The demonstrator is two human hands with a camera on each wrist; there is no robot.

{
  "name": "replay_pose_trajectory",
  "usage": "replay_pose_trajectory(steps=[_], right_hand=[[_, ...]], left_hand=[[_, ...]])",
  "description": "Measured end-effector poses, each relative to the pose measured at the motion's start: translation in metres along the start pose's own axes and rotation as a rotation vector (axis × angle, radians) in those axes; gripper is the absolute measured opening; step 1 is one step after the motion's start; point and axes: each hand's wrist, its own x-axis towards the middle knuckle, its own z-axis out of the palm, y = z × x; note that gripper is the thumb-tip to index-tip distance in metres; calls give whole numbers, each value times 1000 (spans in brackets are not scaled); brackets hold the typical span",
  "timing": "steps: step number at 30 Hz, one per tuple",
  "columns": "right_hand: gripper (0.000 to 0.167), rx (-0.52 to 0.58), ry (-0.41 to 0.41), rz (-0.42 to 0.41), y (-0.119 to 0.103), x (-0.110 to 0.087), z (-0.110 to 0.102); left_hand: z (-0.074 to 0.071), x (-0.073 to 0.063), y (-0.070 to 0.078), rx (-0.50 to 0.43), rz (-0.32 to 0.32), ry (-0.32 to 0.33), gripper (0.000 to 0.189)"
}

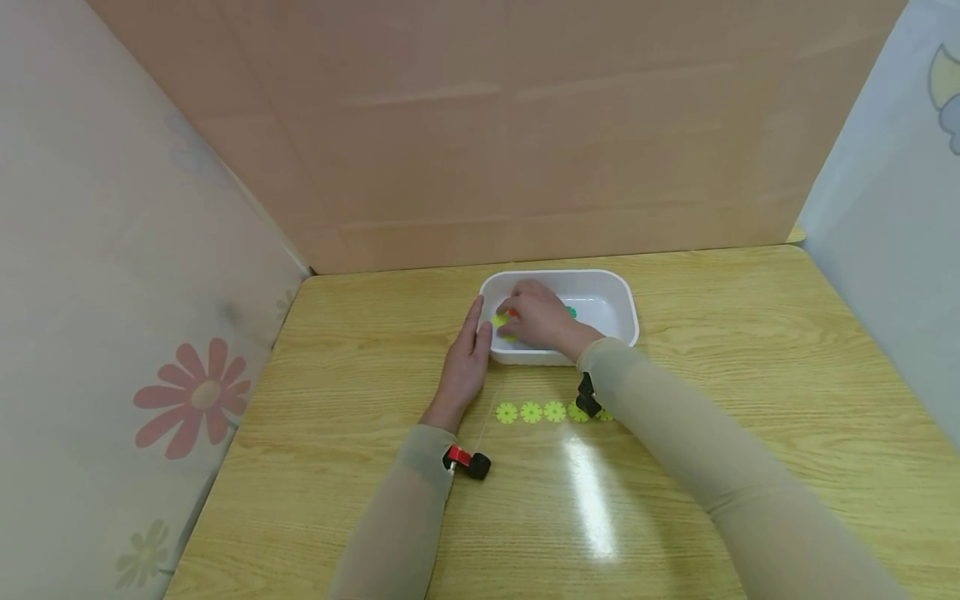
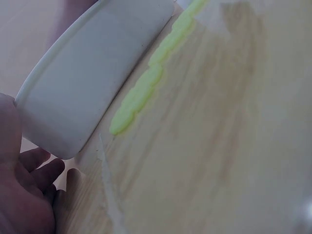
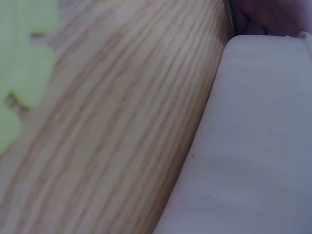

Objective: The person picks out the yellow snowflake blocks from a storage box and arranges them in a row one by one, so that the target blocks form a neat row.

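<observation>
A white tray [image 1: 600,358] stands at the far middle of the table. My left hand [image 1: 465,367] rests against its left end, fingers fairly straight; the left wrist view shows that hand [image 2: 24,190] at the tray's corner. Inside the tray, my right hand [image 1: 538,317] reaches down with bent fingers at a yellow notched disc [image 1: 498,320] and a red piece [image 1: 513,313]. Whether it pinches either one is hidden. A green piece [image 1: 572,312] lies beyond that hand. The right wrist view catches the tray's outer wall [image 3: 253,141] but not the right hand's fingertips.
A row of several yellow notched discs [image 1: 531,412] lies in front of the tray, partly covered by the right forearm. A thin pale strip [image 2: 111,190] runs along the wooden table [image 1: 360,350] near the left wrist. A brown panel [image 1: 525,150] stands behind.
</observation>
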Motion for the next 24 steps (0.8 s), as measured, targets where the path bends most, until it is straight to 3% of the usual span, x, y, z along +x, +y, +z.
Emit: replay_pose_trajectory(steps=[9,24], right_hand=[[46,24,-20,36,-2,1,0],[30,128,-6,37,2,7,2]], left_hand=[[1,1,-1,1,3,1,57],[1,1,0,-1,15,1,58]])
